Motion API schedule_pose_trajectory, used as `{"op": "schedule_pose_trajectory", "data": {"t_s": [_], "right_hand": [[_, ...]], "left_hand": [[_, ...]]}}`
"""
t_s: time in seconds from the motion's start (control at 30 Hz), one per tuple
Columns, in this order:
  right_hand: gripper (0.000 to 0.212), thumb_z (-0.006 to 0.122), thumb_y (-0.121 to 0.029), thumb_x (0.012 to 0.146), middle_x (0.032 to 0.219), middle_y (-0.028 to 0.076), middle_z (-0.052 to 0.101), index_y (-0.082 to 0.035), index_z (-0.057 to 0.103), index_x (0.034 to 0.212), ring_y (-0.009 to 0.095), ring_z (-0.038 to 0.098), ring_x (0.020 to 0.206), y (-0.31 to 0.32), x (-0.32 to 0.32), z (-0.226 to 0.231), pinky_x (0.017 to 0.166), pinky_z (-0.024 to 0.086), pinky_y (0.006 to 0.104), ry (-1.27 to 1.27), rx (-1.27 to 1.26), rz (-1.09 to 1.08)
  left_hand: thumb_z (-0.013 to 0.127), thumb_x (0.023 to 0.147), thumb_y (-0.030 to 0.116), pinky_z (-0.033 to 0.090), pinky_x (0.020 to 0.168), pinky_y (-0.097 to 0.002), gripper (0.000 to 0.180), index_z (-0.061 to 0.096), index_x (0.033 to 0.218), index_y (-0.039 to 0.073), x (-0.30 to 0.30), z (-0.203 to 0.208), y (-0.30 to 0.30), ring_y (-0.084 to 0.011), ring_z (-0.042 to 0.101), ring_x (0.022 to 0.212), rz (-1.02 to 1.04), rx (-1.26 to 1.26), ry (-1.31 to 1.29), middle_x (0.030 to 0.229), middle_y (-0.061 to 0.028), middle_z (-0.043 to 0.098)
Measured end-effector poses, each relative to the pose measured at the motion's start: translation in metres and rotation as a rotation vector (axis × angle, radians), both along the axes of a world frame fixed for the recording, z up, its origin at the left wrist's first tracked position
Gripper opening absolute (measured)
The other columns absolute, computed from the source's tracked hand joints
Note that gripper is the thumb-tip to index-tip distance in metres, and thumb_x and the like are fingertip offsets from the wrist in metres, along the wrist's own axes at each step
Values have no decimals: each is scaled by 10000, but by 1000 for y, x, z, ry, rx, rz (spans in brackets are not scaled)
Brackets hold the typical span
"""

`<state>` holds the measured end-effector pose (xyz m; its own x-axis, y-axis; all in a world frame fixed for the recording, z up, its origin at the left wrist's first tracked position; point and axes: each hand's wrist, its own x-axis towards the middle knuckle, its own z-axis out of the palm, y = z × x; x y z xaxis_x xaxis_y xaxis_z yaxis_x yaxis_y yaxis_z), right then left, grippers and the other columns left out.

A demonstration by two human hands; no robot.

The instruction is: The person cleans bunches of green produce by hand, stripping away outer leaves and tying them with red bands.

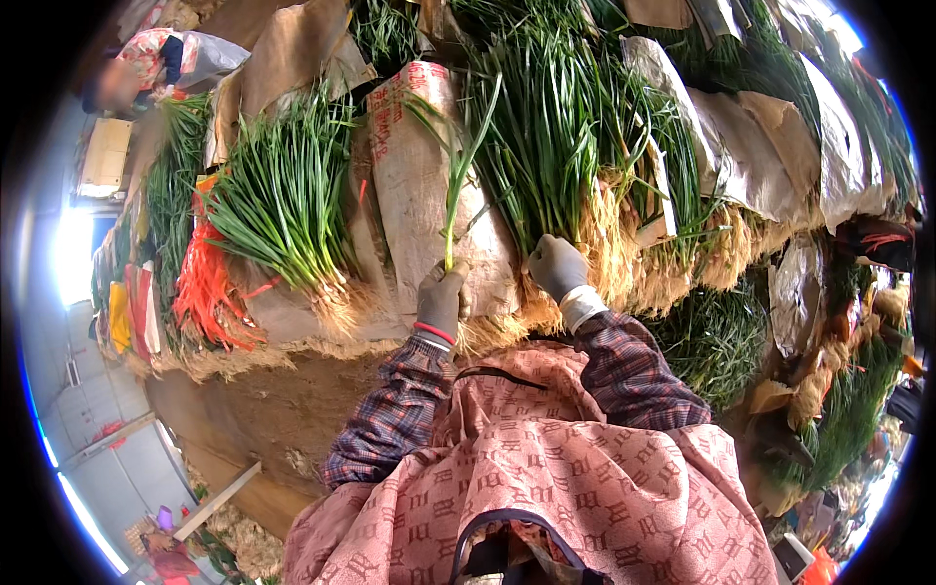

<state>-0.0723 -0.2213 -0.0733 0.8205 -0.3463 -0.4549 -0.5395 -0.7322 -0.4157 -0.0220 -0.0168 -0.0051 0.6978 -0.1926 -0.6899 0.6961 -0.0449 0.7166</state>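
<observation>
My left hand [445,297], in a grey glove with a red band at the wrist, is closed around the lower end of a single green onion [454,195]. Its leaves point away from me over a brown woven sack [409,146]. To the right, my gloved right hand [559,267] has its fingers curled on the root end of a big pile of green onions [546,127]; the fingertips are partly hidden among the stalks. Left of the sack lies a fanned bunch of green onions [288,195] with pale bulbs and stringy roots toward me.
Red plastic strips [210,283] hang at the left of the heap. Dry roots [609,244] edge the piles on the right, below more sacks [751,146]. Loose greens [717,341] lie lower right. A person in a floral top [144,57] is at the far left.
</observation>
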Motion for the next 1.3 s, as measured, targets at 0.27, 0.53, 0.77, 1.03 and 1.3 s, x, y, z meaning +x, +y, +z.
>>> {"op": "schedule_pose_trajectory", "data": {"t_s": [0.27, 0.53, 0.77, 1.03, 1.3], "right_hand": [[209, 606, -291, 903, 771, 76, 641, -83, 612, 898, 222, 624, 683, -12, 34, 5, 670, 521, 378, -184, 76, -207], [108, 578, -152, 904, 667, 19, 593, -58, 616, 869, 71, 496, 471, -63, -2, 140, 431, 432, 211, -750, 674, -714], [297, 584, -281, 936, 859, 28, 600, 3, 601, 1021, 113, 541, 767, 29, 13, 66, 704, 449, 251, -347, 1216, -562], [568, 608, -472, 905, 890, 65, 599, 38, 545, 1146, 122, 561, 736, -13, 15, 56, 663, 490, 247, -229, 1129, -480], [335, 561, -347, 972, 811, -9, 581, -15, 602, 988, 88, 531, 690, 34, 40, 45, 601, 430, 253, -242, 1186, -365]], "left_hand": [[583, 924, 220, 312, 360, -280, 190, 625, 1040, 75, -7, 11, -8, -126, 392, 379, 354, -199, -27, 493, 8, 446], [544, 944, 193, 487, 492, -314, 221, 608, 1035, 2, -9, 5, -3, -169, 562, 530, 114, -390, 17, 616, -35, 569], [462, 992, 251, 485, 664, -277, 330, 580, 1158, -9, -16, 31, -26, -157, 562, 747, -158, -356, 196, 895, -82, 627], [600, 930, 202, 503, 667, -266, 277, 626, 1104, -11, -20, 10, 10, -121, 568, 742, -65, -262, 210, 902, -75, 665], [657, 907, 208, 505, 624, -258, 234, 652, 1009, -2, -23, 13, 2, -110, 591, 688, -71, -42, 62, 814, -46, 658]]}}
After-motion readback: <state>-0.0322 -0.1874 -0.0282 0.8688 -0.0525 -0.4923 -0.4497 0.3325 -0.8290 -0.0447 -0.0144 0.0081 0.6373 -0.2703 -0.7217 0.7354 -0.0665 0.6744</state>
